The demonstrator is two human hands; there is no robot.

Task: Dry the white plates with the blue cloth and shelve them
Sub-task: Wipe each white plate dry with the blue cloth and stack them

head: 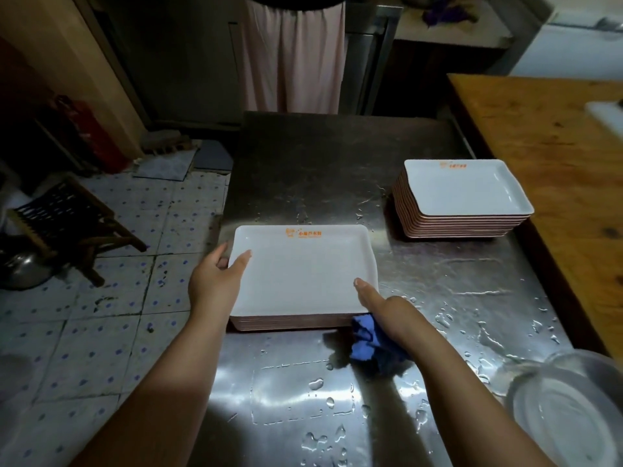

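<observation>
While both hands hold the top white plate (303, 267) of the near stack (296, 322), the wet steel table (303, 382) carries a second stack of white plates (462, 200) farther back on the right, well apart from the first. Left hand (215, 274): thumb lying on the plate's upper face, remaining fingers curled round its left edge, so the plate is gripped there. Right hand (387, 308): thumb pressed on the plate's near right corner, other fingers hidden beneath; the blue cloth (367, 342) is bunched under this hand and hangs onto the table just beside the stack. Top plate: rectangular, orange printed mark at its far rim, lying roughly level on the stack. Lower right: metal basin (569, 406) at the table's edge. Right: wooden counter (546, 153). Left: tiled floor (111, 298) with a dark crate (64, 217)
</observation>
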